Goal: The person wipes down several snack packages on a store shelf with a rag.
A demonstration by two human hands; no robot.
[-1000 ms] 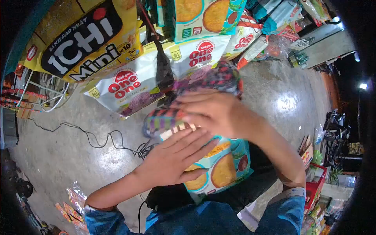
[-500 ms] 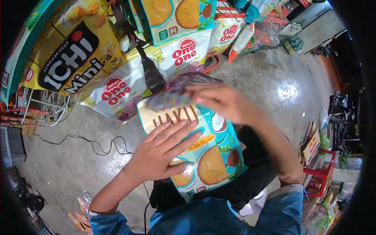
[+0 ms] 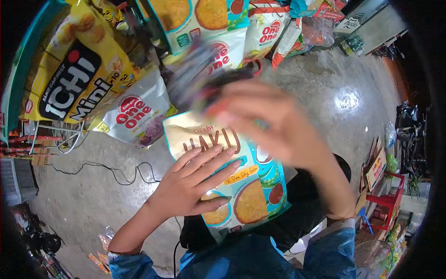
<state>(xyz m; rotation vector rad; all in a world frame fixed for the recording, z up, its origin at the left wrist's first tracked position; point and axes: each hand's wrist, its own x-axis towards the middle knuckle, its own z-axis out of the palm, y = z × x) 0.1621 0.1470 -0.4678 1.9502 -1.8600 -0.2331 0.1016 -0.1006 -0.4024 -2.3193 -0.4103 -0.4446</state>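
Note:
A cream and teal Oishi Haku snack bag point(image 3: 251, 197) lies across my lap, its printed front facing up. My left hand point(image 3: 193, 181) rests flat on it with fingers stretched out, covering part of the print. Above the bag's top right part, my right hand point(image 3: 265, 121) is closed on a dark checked cloth point(image 3: 193, 76). Motion smears both the cloth and the fingers. Behind the cloth, a white One One bag point(image 3: 230, 49) is partly hidden.
A yellow Ichi Mini bag point(image 3: 76, 79) and another One One bag point(image 3: 139, 111) hang at the left front. A teal snack bag point(image 3: 204, 21) is at the top. A black cable point(image 3: 111, 167) lies on the concrete floor, and a red plastic stool point(image 3: 388, 202) stands at right.
My right hand has lifted the cloth off the snack bag's top edge, and the cloth now swings up and forward. My left hand stays flat in nearly the same place.

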